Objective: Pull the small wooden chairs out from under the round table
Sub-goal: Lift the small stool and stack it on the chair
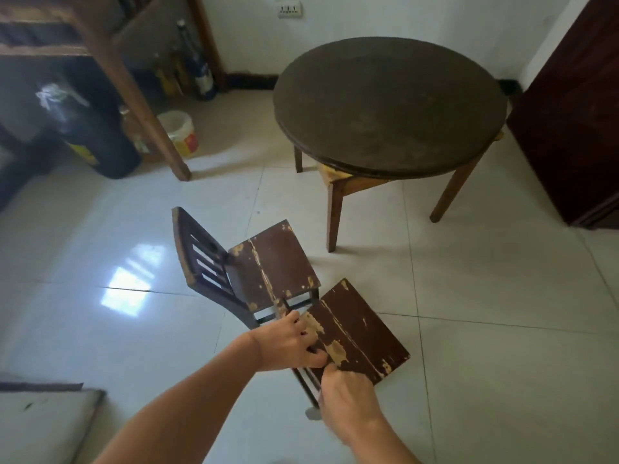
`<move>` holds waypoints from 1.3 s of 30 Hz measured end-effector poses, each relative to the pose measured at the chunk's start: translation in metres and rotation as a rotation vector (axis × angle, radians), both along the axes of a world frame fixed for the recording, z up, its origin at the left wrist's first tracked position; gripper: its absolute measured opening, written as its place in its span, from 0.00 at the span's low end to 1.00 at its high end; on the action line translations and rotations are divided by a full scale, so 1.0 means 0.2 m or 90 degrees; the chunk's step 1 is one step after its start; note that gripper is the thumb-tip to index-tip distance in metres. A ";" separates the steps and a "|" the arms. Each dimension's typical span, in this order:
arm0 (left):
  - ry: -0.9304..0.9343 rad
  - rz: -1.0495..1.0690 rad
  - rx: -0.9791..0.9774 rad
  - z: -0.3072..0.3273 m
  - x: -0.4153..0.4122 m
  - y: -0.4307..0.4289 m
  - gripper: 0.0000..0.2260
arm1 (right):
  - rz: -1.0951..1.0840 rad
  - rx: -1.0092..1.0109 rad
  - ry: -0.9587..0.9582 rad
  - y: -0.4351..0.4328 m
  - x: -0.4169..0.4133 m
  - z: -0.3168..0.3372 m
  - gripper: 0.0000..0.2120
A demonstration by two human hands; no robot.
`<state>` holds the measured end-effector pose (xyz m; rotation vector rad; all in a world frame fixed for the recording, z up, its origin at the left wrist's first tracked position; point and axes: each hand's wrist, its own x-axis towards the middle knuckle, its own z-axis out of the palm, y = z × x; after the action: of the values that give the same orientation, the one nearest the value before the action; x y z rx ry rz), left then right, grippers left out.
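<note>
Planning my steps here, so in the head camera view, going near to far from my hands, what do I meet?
Worn brown wooden chair in both hands → second slat-backed brown wooden chair → dark round wooden table → white wall socket.

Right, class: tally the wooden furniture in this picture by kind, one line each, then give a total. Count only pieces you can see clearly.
Small chairs: 2, the far chair and the near chair gripped by both hands
Round table: 1
Tall table, only partly in view: 1
Total: 4

Dark brown round table (390, 105), chipped brown chairs (273, 262), glossy white floor tiles (502, 279)
</note>
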<state>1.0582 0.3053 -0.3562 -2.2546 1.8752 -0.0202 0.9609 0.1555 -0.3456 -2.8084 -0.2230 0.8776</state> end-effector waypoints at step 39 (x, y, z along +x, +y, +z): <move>-0.047 0.117 0.307 -0.12 0.63 1.23 0.13 | -0.190 0.150 0.098 1.49 0.33 -0.30 0.39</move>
<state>1.1849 0.5511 -0.3804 -2.0401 1.4361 0.3341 1.0274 0.4543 -0.4065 -2.4595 0.1064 0.9224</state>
